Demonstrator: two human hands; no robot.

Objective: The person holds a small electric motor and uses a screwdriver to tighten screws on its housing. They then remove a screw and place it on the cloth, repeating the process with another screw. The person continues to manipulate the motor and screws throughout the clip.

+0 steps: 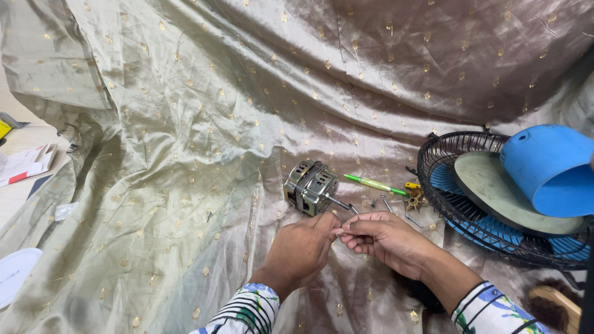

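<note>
A small metal fan motor (311, 187) lies on the shiny olive cloth (185, 136), its shaft pointing toward me. My left hand (301, 247) and my right hand (383, 236) meet just below the shaft tip. The fingertips of both pinch something small there; what it is stays hidden between the fingers. A green-handled screwdriver (374, 184) lies just right of the motor, with a few loose screws (387, 203) and a small brass-coloured part (413, 200) beside it.
At the right sit a black wire fan guard (433, 179), blue fan blades (495, 230), a grey round plate (495, 192) and a blue plastic cover (550, 167). A brush (557, 306) lies at the lower right. Papers (25, 164) and a white disc (13, 275) rest at the left.
</note>
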